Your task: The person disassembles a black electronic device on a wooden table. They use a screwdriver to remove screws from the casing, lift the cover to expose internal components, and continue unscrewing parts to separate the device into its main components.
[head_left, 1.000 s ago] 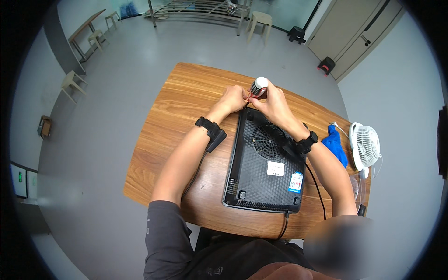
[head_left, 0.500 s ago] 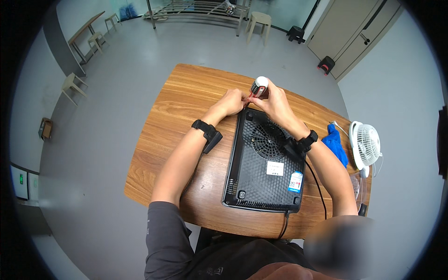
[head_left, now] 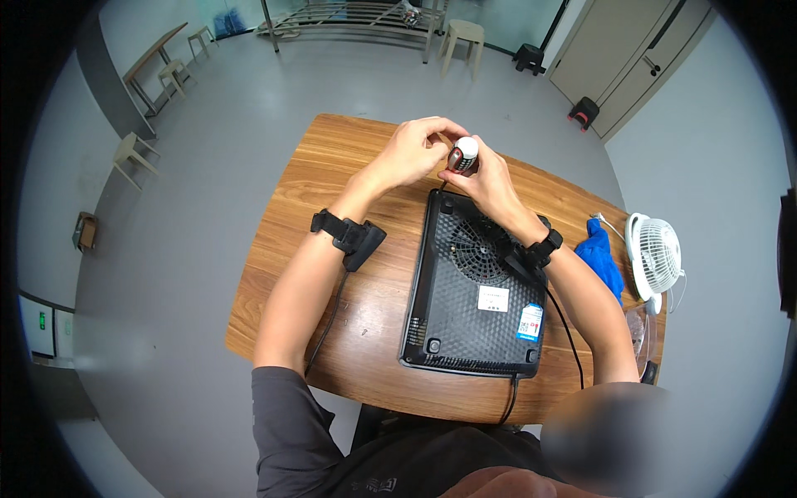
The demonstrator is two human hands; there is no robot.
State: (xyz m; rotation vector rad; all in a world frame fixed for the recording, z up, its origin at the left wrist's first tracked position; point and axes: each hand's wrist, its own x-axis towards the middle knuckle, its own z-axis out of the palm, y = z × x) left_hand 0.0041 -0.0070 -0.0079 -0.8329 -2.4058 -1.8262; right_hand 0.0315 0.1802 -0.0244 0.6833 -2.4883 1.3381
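The right hand [head_left: 491, 180] clamps one white-capped screwdriver [head_left: 464, 155]; the left hand [head_left: 415, 152] curls beside it, contact unclear. One black appliance [head_left: 469, 328] and one white fan [head_left: 657, 256] share one table [head_left: 378, 357].

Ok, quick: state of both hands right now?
Left hand: partly curled beside the screwdriver; whether it touches can't be told.
Right hand: closed, holding the screwdriver.

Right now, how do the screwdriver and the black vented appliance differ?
The screwdriver is small and slim, the black vented appliance broad. The screwdriver is held in the right hand; the appliance lies flat on the table. The screwdriver has a white end; the appliance looks mostly black.
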